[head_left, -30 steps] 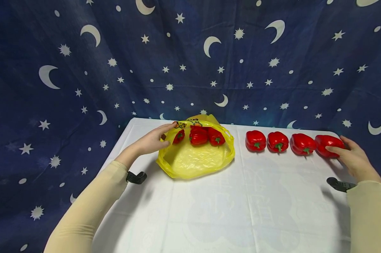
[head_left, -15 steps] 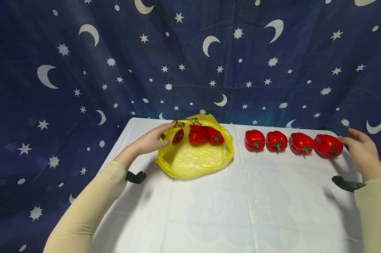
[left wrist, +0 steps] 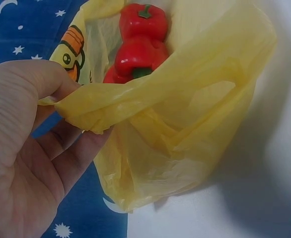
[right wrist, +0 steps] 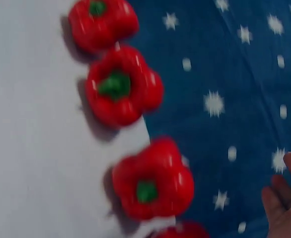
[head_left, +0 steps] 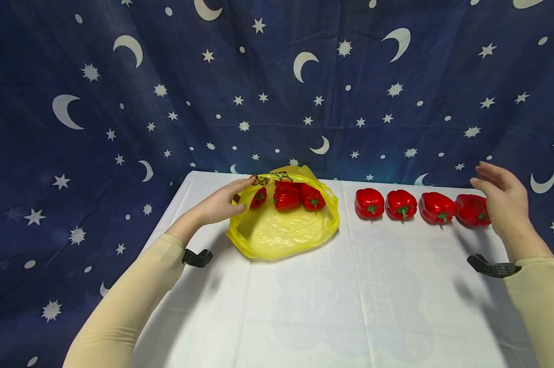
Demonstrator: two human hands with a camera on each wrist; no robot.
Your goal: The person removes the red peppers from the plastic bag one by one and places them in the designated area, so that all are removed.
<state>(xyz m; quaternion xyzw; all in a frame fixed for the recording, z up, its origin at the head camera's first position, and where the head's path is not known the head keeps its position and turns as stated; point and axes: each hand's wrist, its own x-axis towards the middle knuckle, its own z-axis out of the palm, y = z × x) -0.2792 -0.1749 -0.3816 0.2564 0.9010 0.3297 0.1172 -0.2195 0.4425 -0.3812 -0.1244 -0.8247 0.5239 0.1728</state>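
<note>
Head view. Change: the right hand [head_left: 504,197] has let go of the fourth pepper [head_left: 471,209] and lifted off; it hangs just above and beside it, fingers loosely bent, holding nothing. Reading: that placement looks done.
Row on the table [head_left: 304,306], left to right: first pepper [head_left: 369,204], second pepper [head_left: 401,204], third pepper [head_left: 437,207], then the fourth, its right edge hidden by the hand.
Container, one: yellow bag [head_left: 283,245], lying on the table, mouth open to the viewer. Contents, toward the back: left pepper [head_left: 258,198], partly hidden by the rim; middle pepper [head_left: 286,197]; right pepper [head_left: 313,198], beside the middle one. Whether more lie behind, cannot tell. The left hand [head_left: 219,204] is at the bag's left edge, unchanged.

Left wrist view. Left hand: pinches the bag's rim, plastic between the fingers. Cartoon print [left wrist: 71,52] on the bag wall. Three red peppers seen inside, the lowest mostly covered.

Right wrist view, blurred. Four row peppers, stems showing on three, the lowest cut by the frame. Right hand: fingertips slightly apart, nothing between them; the rest out of frame.
</note>
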